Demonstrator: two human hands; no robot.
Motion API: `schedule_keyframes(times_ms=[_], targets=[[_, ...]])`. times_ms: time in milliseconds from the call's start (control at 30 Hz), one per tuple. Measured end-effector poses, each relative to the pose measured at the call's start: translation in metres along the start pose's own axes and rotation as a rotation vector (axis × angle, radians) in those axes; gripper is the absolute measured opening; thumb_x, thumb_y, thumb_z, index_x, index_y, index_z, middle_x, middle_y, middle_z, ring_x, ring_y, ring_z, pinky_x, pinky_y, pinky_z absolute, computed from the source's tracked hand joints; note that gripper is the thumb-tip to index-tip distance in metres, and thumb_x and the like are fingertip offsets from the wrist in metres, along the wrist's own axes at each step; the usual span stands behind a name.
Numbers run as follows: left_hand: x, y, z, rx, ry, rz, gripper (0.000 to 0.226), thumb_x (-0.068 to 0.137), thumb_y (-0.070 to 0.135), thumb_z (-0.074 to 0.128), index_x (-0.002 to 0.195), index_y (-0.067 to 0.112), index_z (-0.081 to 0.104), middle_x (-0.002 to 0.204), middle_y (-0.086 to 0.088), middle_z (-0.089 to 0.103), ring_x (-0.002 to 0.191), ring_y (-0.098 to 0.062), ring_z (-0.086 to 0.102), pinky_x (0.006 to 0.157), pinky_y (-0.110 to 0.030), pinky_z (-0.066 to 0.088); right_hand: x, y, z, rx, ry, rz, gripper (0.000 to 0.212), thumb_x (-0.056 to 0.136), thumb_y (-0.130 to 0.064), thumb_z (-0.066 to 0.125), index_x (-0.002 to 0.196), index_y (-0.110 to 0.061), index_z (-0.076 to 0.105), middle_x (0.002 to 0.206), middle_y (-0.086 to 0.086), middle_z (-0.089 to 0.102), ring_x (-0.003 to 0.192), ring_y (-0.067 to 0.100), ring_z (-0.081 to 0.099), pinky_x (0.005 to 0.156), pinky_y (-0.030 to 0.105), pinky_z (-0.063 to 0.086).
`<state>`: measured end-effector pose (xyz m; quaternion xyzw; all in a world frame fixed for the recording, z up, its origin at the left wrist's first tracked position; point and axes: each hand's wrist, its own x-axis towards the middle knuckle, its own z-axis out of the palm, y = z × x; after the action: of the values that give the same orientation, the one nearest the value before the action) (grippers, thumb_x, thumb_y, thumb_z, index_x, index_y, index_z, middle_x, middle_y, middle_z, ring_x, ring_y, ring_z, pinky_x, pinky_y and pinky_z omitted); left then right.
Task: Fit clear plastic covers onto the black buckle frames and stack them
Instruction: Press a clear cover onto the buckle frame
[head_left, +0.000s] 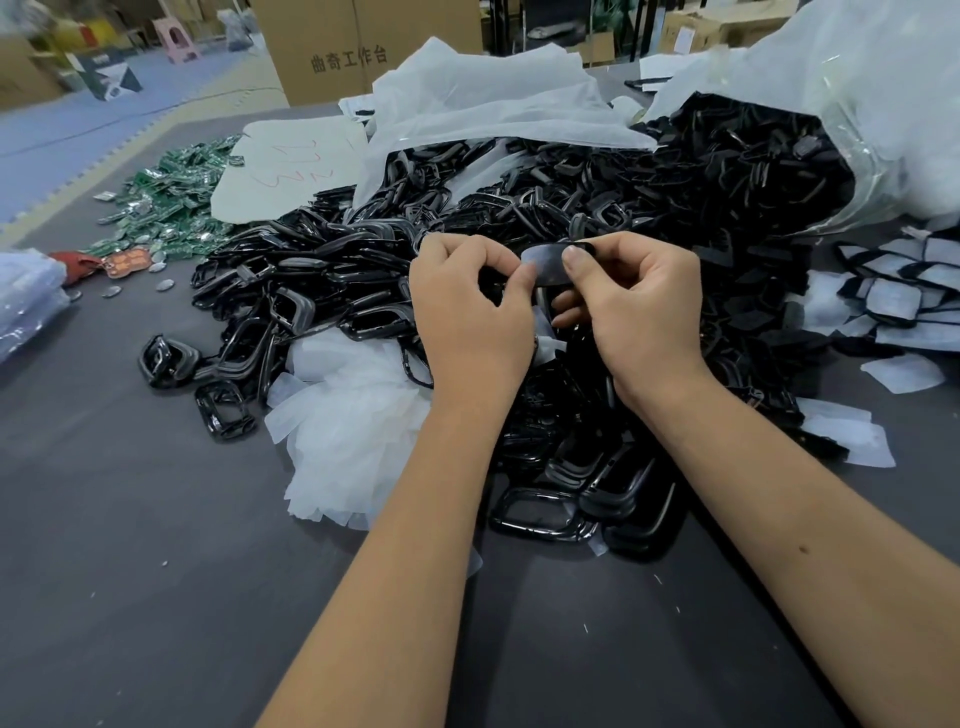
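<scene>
Black buckle frame (550, 267) pinched by both hands' fingers (574, 260); cardboard box (358, 47) printed "曲奇工作台"

The buckle frames (540, 512) were glossy black plastic. The cover (545, 266) looked a thin, smooth, translucent film. The table (156, 597) was matt grey cloth. The bags (883, 104) were thin white fabric, the box (363, 47) plain cardboard.
</scene>
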<state>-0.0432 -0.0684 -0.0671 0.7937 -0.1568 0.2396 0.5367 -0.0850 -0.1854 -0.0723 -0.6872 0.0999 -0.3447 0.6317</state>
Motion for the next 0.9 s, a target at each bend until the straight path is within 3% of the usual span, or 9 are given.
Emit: schedule_keyframes(times_ms=[167,233,367,500,600,667,800,900], targets=[[-0.0015,0.0035,0.0004,-0.087,-0.044,0.093,0.015,0.086,0.004,0.073,0.078,0.009,0.062,0.079,-0.001,0.057,0.068,-0.01,0.047,0.064,-0.027,0.04,0.0018,0.0027,0.0,-0.026,0.025,-0.013,0.009,0.093,-0.013,0.072,0.085,-0.014,0.076,0.067,0.003,0.074,0.055,0.017,0.072,0.052,0.026,0.057],[-0.0019,0.0032,0.0005,-0.144,-0.084,0.046,0.016,0.089,0.004,0.071,0.078,0.008,0.059,0.071,-0.008,0.059,0.06,-0.012,0.048,0.06,-0.032,0.044,0.0024,0.0037,0.0001,-0.035,0.032,-0.019,0.01,0.092,-0.014,0.072,0.083,-0.015,0.075,0.068,0.003,0.074,0.054,0.017,0.072,0.053,0.027,0.057],[0.0016,-0.0004,-0.0002,-0.227,-0.117,-0.069,0.018,0.089,0.009,0.076,0.078,0.011,0.062,0.069,-0.014,0.067,0.063,-0.033,0.066,0.06,-0.042,0.056,0.0037,0.0052,-0.0004,-0.026,0.04,-0.015,0.01,0.093,-0.015,0.071,0.084,-0.015,0.075,0.066,0.003,0.074,0.053,0.018,0.071,0.054,0.028,0.057],[0.0022,-0.0023,-0.002,-0.358,-0.153,-0.16,0.013,0.09,0.005,0.075,0.087,0.008,0.063,0.075,-0.016,0.071,0.059,-0.031,0.065,0.05,-0.035,0.054,0.003,0.0055,0.0,-0.029,0.038,-0.021,0.011,0.094,-0.015,0.072,0.083,-0.016,0.075,0.066,0.004,0.074,0.053,0.019,0.071,0.053,0.028,0.057],[0.0028,-0.0027,-0.0004,-0.356,-0.198,-0.162,0.01,0.093,0.006,0.072,0.091,0.012,0.064,0.077,-0.009,0.069,0.061,-0.019,0.059,0.056,-0.045,0.059,0.0035,0.0052,-0.0002,-0.016,0.041,-0.019,0.01,0.094,-0.013,0.071,0.084,-0.012,0.075,0.067,0.005,0.074,0.054,0.019,0.072,0.052,0.027,0.057],[0.0033,-0.0025,-0.0006,-0.36,-0.22,-0.157,0.008,0.094,0.006,0.071,0.094,0.011,0.065,0.08,-0.009,0.068,0.064,-0.021,0.06,0.063,-0.052,0.062,0.0033,0.0048,-0.0001,-0.018,0.041,-0.022,0.009,0.093,-0.012,0.071,0.085,-0.012,0.075,0.067,0.005,0.074,0.055,0.018,0.072,0.052,0.027,0.057],[0.0026,-0.0006,0.0003,-0.363,-0.253,-0.133,0.007,0.097,0.002,0.064,0.098,0.009,0.064,0.08,-0.003,0.064,0.063,-0.011,0.06,0.052,-0.032,0.059,0.0033,0.0054,-0.0003,-0.032,0.039,-0.024,0.009,0.093,-0.014,0.072,0.085,-0.012,0.076,0.069,0.004,0.075,0.056,0.019,0.073,0.053,0.03,0.058],[0.002,-0.0001,0.0018,-0.364,-0.258,-0.123,0.008,0.097,0.0,0.062,0.103,0.006,0.062,0.079,0.002,0.061,0.061,-0.001,0.057,0.05,-0.025,0.056,0.0034,0.0054,-0.0003,-0.038,0.039,-0.03,0.008,0.092,-0.015,0.071,0.084,-0.014,0.075,0.07,0.003,0.075,0.056,0.019,0.073,0.053,0.032,0.058]])
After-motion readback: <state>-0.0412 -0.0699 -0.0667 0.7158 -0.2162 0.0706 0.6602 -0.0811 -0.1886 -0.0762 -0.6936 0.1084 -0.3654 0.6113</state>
